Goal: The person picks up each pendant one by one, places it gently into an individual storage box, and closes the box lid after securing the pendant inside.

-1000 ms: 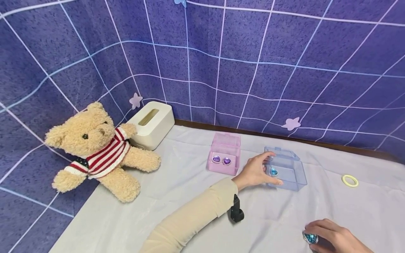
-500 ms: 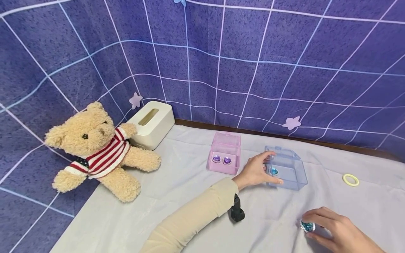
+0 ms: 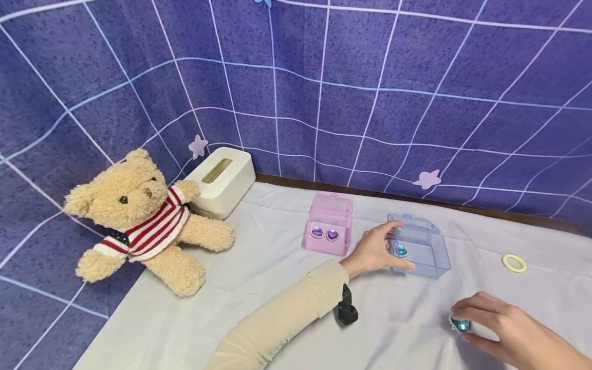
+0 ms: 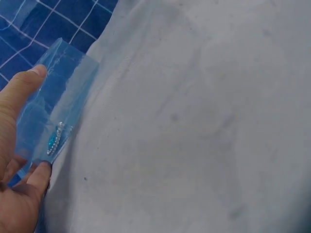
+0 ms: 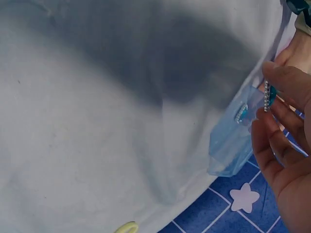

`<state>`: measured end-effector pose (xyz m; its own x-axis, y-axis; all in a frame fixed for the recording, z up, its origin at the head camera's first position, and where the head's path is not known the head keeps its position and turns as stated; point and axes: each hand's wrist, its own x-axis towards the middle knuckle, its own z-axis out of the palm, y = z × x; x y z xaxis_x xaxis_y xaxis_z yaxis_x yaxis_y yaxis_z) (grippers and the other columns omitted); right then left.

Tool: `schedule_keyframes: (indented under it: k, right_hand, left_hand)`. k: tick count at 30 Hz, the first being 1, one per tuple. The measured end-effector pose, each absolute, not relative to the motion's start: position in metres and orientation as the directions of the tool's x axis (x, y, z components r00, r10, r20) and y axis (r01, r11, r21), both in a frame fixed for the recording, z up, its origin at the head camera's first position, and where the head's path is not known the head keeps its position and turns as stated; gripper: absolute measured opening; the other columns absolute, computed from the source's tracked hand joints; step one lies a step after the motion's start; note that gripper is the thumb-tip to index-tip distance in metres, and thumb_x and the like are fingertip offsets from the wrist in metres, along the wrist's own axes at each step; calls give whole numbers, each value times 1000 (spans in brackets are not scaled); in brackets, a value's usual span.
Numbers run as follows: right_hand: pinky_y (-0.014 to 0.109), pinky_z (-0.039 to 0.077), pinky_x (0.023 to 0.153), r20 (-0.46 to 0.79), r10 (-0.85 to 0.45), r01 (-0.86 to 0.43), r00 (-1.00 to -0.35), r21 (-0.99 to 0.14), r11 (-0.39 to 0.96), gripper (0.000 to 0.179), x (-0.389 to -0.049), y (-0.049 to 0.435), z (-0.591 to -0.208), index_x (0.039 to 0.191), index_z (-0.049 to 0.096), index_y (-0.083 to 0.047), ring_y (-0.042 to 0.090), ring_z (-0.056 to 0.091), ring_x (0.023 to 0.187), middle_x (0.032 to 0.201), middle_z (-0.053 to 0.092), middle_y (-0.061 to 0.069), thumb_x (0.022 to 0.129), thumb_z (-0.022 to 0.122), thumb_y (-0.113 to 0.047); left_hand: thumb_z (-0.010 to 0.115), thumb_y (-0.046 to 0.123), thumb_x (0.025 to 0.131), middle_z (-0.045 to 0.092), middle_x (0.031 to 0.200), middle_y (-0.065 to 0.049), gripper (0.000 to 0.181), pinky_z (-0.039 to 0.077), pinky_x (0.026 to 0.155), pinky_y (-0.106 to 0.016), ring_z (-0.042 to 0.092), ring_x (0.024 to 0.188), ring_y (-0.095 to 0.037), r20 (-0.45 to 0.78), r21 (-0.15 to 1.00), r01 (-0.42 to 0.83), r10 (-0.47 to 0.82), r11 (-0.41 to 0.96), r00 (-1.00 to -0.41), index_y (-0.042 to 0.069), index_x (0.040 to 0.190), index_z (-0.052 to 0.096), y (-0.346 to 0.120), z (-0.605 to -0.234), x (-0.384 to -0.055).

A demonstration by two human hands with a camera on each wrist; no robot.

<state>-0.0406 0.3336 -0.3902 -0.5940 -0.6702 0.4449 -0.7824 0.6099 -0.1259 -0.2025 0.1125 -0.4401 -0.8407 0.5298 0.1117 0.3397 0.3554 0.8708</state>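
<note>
My left hand (image 3: 372, 252) grips the left end of a clear blue plastic box (image 3: 424, 261), thumb and fingers on opposite sides. The box's lid stands raised at the back. One blue jewel (image 3: 402, 251) with a silver beaded rim lies inside, at the left; the left wrist view shows this jewel (image 4: 56, 138) through the plastic. Nearer to me and to the right, my right hand (image 3: 509, 329) pinches a second blue jewel (image 3: 462, 325) between thumb and fingers, apart from the box. Its beaded rim (image 5: 267, 96) appears edge-on in the right wrist view.
Left of the blue box, an open pink box (image 3: 326, 246) holds two purple jewels (image 3: 332, 235). A pale yellow ring (image 3: 514, 263) lies at the right. A teddy bear (image 3: 148, 221) and a white tissue box (image 3: 224, 180) stand at the left, before a purple grid cloth (image 3: 296, 92).
My right hand has moved farther out over the table and slightly right, carrying the blue jewel, which has turned in its fingers. My left hand and the box have stayed nearly still.
</note>
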Motion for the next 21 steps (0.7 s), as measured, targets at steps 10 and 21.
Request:
schedule_keyframes:
  k: [10,21]
  right_hand:
    - [1,43,83,537,-617,-740,-576,-22,672,47,-56,323,-368,90,70,-21,-10,52,98,98,64,-15,99,38,-54]
    - [5,47,62,598,-518,-709,-612,-126,693,52,-87,321,-364,95,72,-11,-14,53,91,93,69,1,94,46,-56]
  left_hand:
    - [95,31,56,63,126,1,92,49,83,-13,61,99,-2,112,863,344,526,369,-843,26,135,51,111,-441,-203]
    - [94,36,56,62,126,4,93,48,82,-13,60,95,-2,105,836,362,527,413,-843,30,137,49,111,-440,-203]
